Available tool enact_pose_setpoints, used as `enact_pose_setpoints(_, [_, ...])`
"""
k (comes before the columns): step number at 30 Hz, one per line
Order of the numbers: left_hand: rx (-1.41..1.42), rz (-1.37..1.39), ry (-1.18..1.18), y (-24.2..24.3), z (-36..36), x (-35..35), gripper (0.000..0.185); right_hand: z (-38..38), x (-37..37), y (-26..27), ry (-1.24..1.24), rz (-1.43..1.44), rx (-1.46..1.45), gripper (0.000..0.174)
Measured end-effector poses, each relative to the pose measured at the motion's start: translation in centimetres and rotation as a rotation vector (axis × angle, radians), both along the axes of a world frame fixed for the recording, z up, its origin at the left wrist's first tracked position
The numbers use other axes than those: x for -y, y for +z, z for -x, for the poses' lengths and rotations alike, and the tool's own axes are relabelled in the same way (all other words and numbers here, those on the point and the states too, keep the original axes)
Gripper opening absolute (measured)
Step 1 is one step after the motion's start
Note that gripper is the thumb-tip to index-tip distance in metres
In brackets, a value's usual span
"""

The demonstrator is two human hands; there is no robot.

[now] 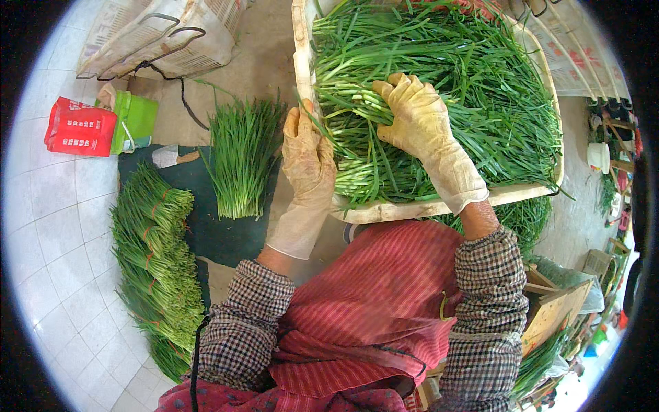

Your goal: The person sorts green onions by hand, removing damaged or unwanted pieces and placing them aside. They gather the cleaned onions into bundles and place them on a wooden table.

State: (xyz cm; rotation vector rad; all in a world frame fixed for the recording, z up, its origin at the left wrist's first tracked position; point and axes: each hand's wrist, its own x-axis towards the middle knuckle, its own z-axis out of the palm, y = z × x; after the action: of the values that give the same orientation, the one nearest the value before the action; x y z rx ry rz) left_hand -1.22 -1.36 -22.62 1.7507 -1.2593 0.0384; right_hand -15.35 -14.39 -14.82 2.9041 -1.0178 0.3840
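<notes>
A white plastic crate (383,212) full of loose garlic chives (494,103) stands in front of me. My right hand (417,116), in a cream rubber glove, is over the crate with its fingers closed around the pale stem ends of some chives. At the crate's left wall is my left hand (309,149), gloved too, its fingers bent and pointing up. A green blade or two run beside its fingertips; whether it grips them is unclear. To the left, a loose pile of chives (239,159) lies with its stem ends towards me, partly on a dark cloth (206,237).
Bundles of chives (159,257) tied with red bands lie stacked at the left. Beyond them are a cleaver (167,155), a green bucket (139,121), a red bag (80,126) and a white basket (195,51). A wooden board (556,314) stands at the right.
</notes>
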Motion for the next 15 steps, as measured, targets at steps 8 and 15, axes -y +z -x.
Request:
enact_pose_setpoints(8, [-0.017,-0.090,-0.034,1.7,-0.2,-0.8,0.056,0.8,0.2,1.0,-0.183,-0.326,-0.093,0.059])
enact_pose_setpoints(15, [-0.722,0.123,-0.237,3.9,1.4,1.9,0.054,2.0,-0.1,2.0,-0.224,-0.306,0.024,0.059])
